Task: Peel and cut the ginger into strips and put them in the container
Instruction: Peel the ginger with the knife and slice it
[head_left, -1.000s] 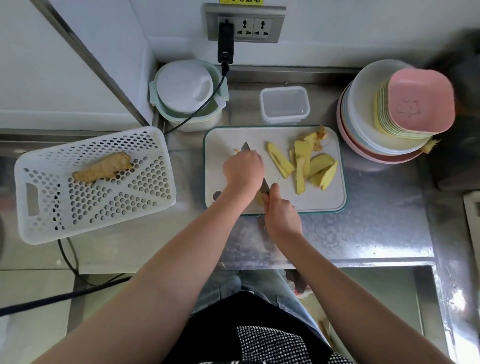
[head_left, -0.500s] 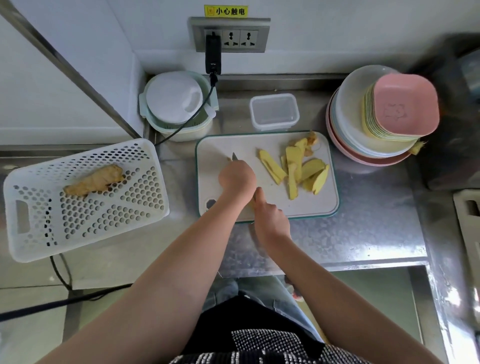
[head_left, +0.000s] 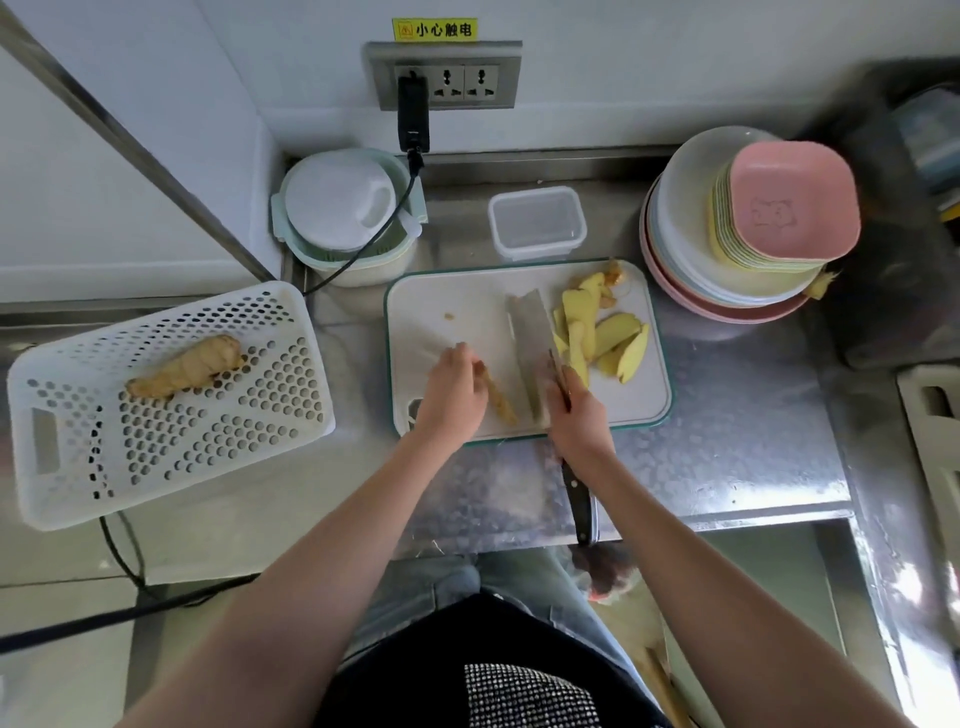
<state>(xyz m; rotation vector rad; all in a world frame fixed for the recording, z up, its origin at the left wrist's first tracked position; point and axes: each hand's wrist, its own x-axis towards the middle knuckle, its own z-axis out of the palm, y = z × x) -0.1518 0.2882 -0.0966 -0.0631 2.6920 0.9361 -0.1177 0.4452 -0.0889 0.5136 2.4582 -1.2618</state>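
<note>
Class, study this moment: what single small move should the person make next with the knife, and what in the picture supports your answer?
Probably bring the knife, gripped by the right hand, down onto the ginger piece that the left hand steadies on the cutting board. That piece is uncut, slices wait at right, and the container looks empty.

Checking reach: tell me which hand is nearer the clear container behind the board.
Right. The right hand grips the knife below the clear container; the left hand sits farther left.
</note>
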